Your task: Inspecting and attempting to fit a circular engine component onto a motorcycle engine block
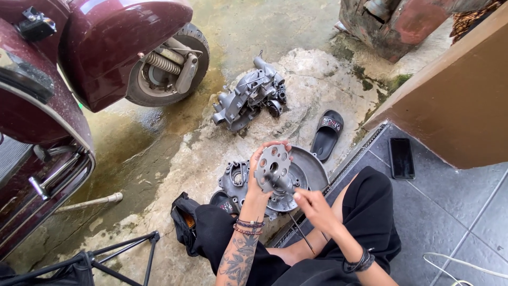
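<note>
While fingers (264, 151) hide its rim, disc (273, 167) shows.

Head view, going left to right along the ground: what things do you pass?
Maroon scooter → white pipe → grey engine casing → black sandal → black phone → white cable.

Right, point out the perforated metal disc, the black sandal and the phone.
perforated metal disc (273, 167), head view, on its holed face.
black sandal (327, 134), head view, on the footbed below the strap.
phone (401, 158), head view, middle of its dark screen.
</note>
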